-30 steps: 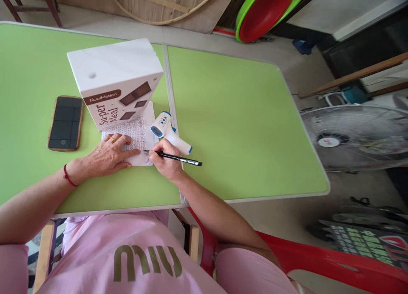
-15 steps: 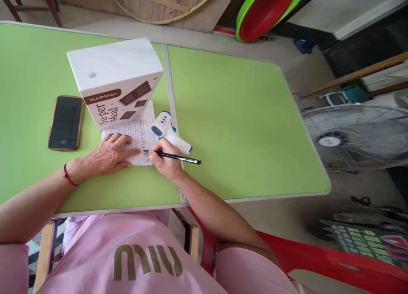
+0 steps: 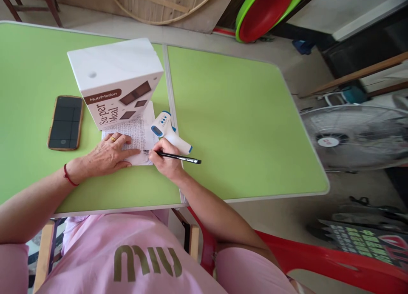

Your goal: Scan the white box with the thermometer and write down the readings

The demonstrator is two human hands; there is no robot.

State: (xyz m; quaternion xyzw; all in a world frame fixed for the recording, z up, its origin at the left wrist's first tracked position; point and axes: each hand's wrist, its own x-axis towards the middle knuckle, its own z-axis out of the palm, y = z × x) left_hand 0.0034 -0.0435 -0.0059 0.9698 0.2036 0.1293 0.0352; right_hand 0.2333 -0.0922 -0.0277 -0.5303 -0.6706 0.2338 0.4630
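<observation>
Subject of inspection: a sheet of paper [image 3: 137, 128] on the green table [image 3: 242, 128], directly in front of the seated person.

Right hand [image 3: 167, 160]: closed around a black pen [image 3: 180, 158], thumb and fingers gripping it near its writing end. The pen slants, its rear end pointing away to the right; its tip is at the paper's surface. Actual contact of the tip cannot be confirmed.

Left hand [image 3: 108, 155]: grasping nothing visible; palm down, fingers spread over the paper's left part. The index finger reaches to just beside the pen tip, and the posture is consistent with steadying the paper.

Progress: rows of dense marks, too small to read, cover much of the visible paper. A paler strip along the right and the near edge shows few marks or none. Writing is judged well advanced, with that strip the only visible room left. The part beneath the hand and behind the box could not be assessed.

Surroundings: a white box [image 3: 116, 68] stands upright beyond the hands and hides part of the paper. A white-and-blue thermometer [image 3: 174, 138] lies just beside the right hand, across the table's seam. A phone [image 3: 66, 121] lies left of the box, screen dark.
</observation>
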